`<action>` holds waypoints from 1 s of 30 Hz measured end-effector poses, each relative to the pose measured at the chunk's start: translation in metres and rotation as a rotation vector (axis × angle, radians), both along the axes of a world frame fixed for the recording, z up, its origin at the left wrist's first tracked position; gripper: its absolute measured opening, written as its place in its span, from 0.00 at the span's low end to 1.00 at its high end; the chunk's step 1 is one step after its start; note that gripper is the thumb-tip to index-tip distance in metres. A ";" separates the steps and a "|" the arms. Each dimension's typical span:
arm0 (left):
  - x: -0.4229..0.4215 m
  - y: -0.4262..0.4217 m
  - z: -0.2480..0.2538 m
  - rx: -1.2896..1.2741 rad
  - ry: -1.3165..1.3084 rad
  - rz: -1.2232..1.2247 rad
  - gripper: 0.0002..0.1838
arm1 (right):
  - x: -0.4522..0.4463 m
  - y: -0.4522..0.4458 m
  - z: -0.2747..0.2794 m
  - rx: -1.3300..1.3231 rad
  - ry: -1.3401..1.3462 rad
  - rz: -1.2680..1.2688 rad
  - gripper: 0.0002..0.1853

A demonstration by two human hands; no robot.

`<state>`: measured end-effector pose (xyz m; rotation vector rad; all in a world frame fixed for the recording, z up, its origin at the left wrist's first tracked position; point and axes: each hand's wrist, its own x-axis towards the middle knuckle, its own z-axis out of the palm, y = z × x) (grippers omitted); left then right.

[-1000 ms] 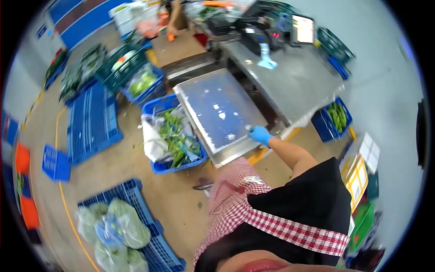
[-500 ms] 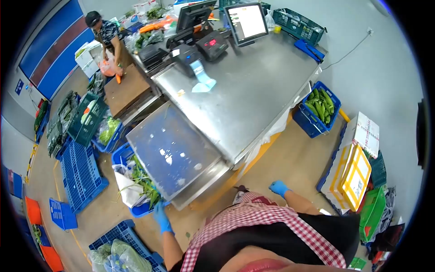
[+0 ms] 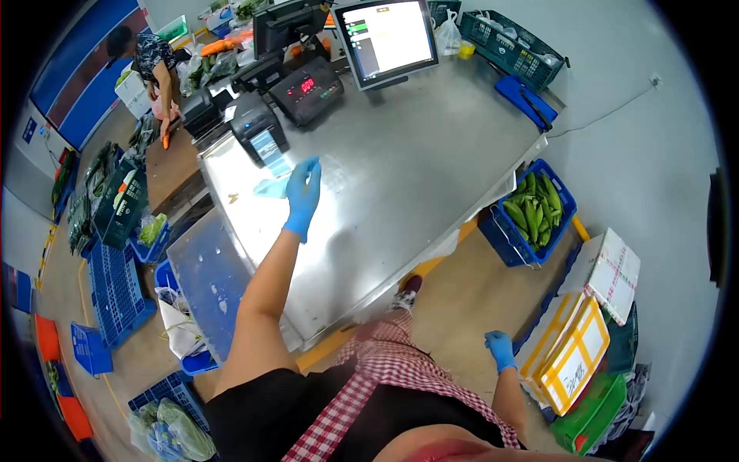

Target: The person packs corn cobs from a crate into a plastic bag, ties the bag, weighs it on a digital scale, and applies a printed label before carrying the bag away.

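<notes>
My left hand (image 3: 303, 199), in a blue glove, reaches over the steel table with its fingers stretched out and nothing in them. Just left of it, a strip of pale blue label paper (image 3: 271, 187) hangs from the label printer (image 3: 256, 132) onto the tabletop. Beyond my fingers stand a black device with red digits (image 3: 306, 91) and a lit touch screen (image 3: 389, 42). My right hand (image 3: 500, 349), also gloved in blue, hangs low at my right side, fingers loosely apart and holding nothing.
The steel table (image 3: 416, 185) fills the middle. At its right stands a blue basket of green vegetables (image 3: 533, 209), with foam boxes (image 3: 573, 354) nearer me. A blue-topped platform (image 3: 208, 269) is at left. A co-worker (image 3: 158, 73) handles carrots at a brown board (image 3: 173, 171).
My left hand has risen from beside the basket of greens to above the steel table, near the label paper. My body has moved closer to the table. The co-worker's hands have shifted slightly.
</notes>
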<state>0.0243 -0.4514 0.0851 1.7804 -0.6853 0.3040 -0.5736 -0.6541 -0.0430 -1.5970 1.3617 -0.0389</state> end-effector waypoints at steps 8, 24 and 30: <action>0.161 -0.225 0.001 0.025 -0.050 0.269 0.38 | 0.041 -0.211 0.046 -0.103 0.013 -0.015 0.12; 0.319 -0.378 0.027 0.104 0.157 0.585 0.52 | 0.550 -0.496 0.084 -0.428 -0.125 1.426 0.15; 0.314 -0.375 0.021 0.077 0.099 0.526 0.53 | 0.097 -0.361 0.038 -0.300 0.283 0.872 0.10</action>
